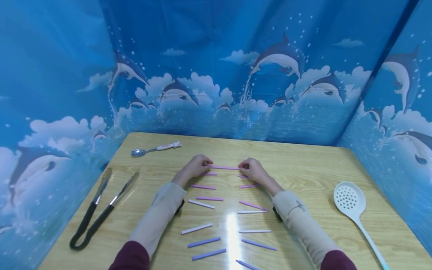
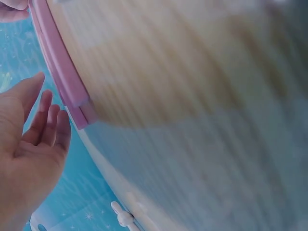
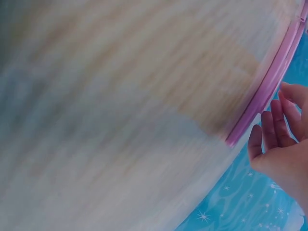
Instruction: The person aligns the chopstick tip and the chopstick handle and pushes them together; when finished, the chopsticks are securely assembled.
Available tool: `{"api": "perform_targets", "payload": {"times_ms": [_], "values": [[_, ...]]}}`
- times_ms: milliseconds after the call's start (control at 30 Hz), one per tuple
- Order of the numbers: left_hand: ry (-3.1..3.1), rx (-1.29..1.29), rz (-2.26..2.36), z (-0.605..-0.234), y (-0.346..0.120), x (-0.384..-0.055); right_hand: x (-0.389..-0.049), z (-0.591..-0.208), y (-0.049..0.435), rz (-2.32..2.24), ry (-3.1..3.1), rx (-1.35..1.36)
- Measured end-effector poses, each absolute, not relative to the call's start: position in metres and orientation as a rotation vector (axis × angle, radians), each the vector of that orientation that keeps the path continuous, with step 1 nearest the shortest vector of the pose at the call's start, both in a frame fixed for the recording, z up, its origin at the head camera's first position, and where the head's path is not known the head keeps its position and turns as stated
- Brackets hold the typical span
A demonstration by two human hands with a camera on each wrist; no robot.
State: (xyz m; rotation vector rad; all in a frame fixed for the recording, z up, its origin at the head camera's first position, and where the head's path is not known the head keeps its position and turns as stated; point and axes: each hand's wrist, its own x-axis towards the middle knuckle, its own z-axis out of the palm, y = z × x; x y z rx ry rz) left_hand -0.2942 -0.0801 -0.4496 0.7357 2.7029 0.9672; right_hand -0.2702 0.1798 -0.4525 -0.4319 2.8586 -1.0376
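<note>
A thin pink stick (image 1: 224, 167) spans the gap between the two hands near the far side of the table. At its left end, the left hand (image 1: 200, 165) pinches it with thumb and fingertips. The right hand (image 1: 254, 169) does the same at the right end, fingers bent. In the left wrist view, two pink lengths (image 2: 62, 72) overlap beside the left hand (image 2: 36, 130), its lower fingers loosely spread. In the right wrist view, the pink stick (image 3: 264, 96) runs past the thumb tip of the right hand (image 3: 284, 130).
Pink, white and blue-violet sticks lie in two columns, like the left blue stick (image 1: 209, 254) and right white stick (image 1: 254, 231). Black-handled tongs (image 1: 98, 210) and a spoon (image 1: 156, 149) lie left, a slotted ladle (image 1: 350, 198) right. A dolphin curtain (image 1: 216, 75) surrounds the table (image 1: 303, 168).
</note>
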Motion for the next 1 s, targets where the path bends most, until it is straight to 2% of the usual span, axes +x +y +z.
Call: {"api": "perform_targets", "payload": {"times_ms": [200, 500, 1000], "values": [[2.719, 0.764, 1.026, -0.447, -0.080, -0.288, -0.263, -0.448, 0.179, -1.103, 2.875, -0.471], [2.667, 0.655, 1.164, -0.447, -0.085, -0.276, -0.249, -0.438, 0.186, -1.221, 2.878, -0.441], [2.695, 0.643, 1.106, -0.452, -0.101, -0.263, -0.234, -0.440, 0.205, -1.215, 2.842, -0.380]]}}
